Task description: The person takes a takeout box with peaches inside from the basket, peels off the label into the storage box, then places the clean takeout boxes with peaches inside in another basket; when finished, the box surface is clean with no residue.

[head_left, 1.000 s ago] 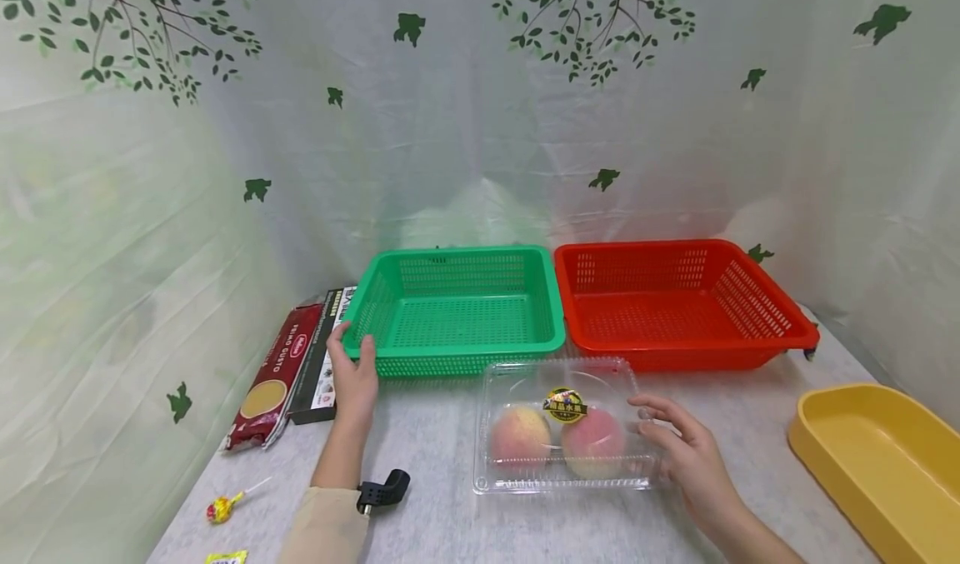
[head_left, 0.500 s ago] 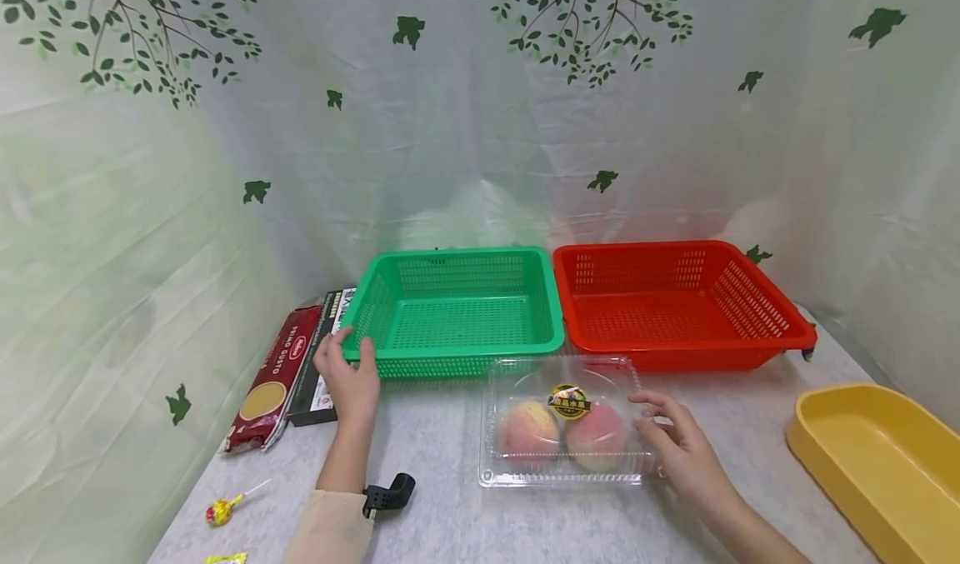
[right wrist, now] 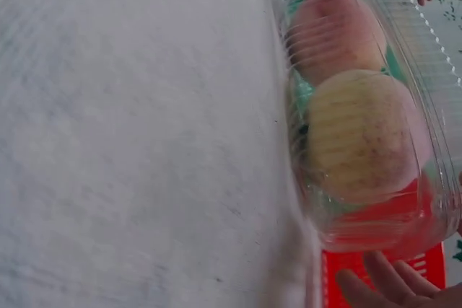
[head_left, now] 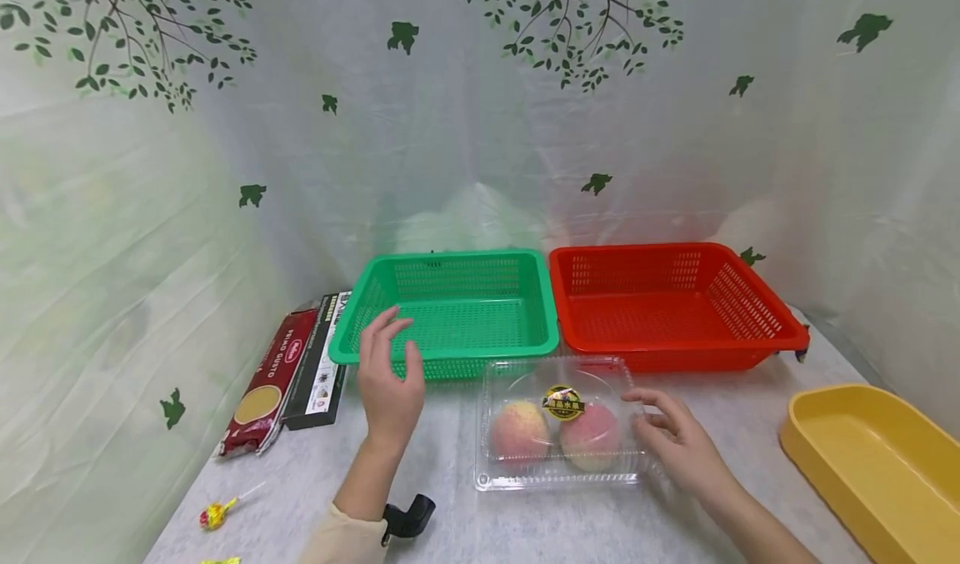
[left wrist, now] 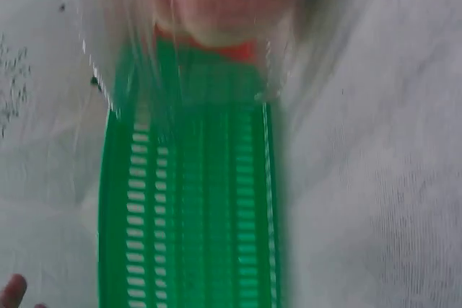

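Observation:
A clear plastic clamshell box [head_left: 558,464] lies on the table and holds two peaches [head_left: 520,431] under a round yellow-and-black sticker [head_left: 564,402]. My right hand [head_left: 667,435] rests against the box's right side with relaxed fingers. In the right wrist view the box [right wrist: 404,48] is blurred, with my right fingertips [right wrist: 375,279] just beneath it. My left hand [head_left: 390,372] hovers empty with spread fingers, in front of the green basket [head_left: 450,255] and just left of the box. The left wrist view is blurred and shows the green basket [left wrist: 195,200].
A red basket [head_left: 757,297] stands right of the green one, both against the leaf-print backdrop. A yellow tray [head_left: 817,464] sits at the right edge. A red pasta packet [head_left: 266,385] and a black carton [head_left: 321,376] lie at the left, a lollipop [head_left: 213,514] nearer me.
My left hand has let go of the green basket's front left corner and moved right, toward the peach box. The right hand stays at the box's right side.

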Available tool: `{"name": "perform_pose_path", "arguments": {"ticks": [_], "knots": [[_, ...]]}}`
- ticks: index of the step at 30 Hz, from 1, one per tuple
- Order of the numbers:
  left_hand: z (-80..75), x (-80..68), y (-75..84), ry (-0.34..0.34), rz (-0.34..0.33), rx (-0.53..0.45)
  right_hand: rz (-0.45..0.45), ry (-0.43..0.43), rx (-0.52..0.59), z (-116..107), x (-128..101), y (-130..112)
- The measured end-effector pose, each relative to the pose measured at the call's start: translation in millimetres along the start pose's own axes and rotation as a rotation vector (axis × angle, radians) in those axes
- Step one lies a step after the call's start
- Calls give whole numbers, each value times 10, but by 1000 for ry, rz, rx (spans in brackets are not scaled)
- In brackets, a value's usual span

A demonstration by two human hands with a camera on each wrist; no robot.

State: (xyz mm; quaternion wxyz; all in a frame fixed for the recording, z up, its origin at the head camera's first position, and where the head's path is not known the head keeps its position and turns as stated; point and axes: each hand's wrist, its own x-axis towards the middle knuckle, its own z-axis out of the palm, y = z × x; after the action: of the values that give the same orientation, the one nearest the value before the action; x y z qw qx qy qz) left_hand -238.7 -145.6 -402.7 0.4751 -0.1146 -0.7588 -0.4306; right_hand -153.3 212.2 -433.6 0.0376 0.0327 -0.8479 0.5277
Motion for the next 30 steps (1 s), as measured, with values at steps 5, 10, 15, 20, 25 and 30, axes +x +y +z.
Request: {"name": "perform_pose_path", "arguments": {"ticks": [5, 10, 15, 20, 25, 30], "knots": [[17, -118, 167, -151, -20, -131, -90, 31, -80, -19, 32, -21], [29, -276, 211, -324, -165, -190, -140, 79, -126, -76, 112, -100], [68, -418, 244, -457, -290, -216, -163, 125, -167, -105, 216, -228], [114, -507, 256, -526, -336, -227, -177, 149, -162, -65, 296, -381], [123, -549, 251, -617, -390, -221, -184, 122, -87, -10, 355, -532], [129, -587, 229, -678, -441, -252, -184, 79, -67, 55, 417, -626]]}}
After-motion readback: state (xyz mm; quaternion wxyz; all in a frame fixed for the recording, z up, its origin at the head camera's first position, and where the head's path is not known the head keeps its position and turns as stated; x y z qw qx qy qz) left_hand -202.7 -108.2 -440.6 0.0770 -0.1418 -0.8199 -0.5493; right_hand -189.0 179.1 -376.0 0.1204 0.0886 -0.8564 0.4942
